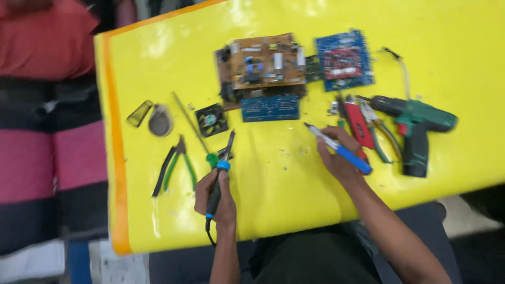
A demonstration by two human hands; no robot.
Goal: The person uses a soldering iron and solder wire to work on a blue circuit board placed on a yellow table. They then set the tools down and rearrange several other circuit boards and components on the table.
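The person sits at a yellow worktop (294, 173), both forearms stretched over its near edge. The left hand (216, 197) is clamped around the dark handle of a soldering iron (220, 173), whose blue collar sits just above the fingers and whose tip points away toward a small black fan (211, 120). Its cord hangs off the worktop's edge below the wrist. The right hand (339, 152) is closed on a blue pen-shaped tool (339, 149), which lies slantwise across the fingers with its pale tip aimed up and left toward the boards. The two hands are well apart, with bare yellow surface between them.

Beyond the hands lies a brown circuit board (265, 62) crowded with parts, a dark blue board (271, 108) touching its near edge, and another blue board (344, 59) just to the right. Green-handled pliers (173, 165) lie left of the iron, beside a green-handled screwdriver (195, 131). A round tin (160, 121) sits further left. By the right hand lie red cutters (359, 123), and past them a green drill (415, 126) resting on its side.
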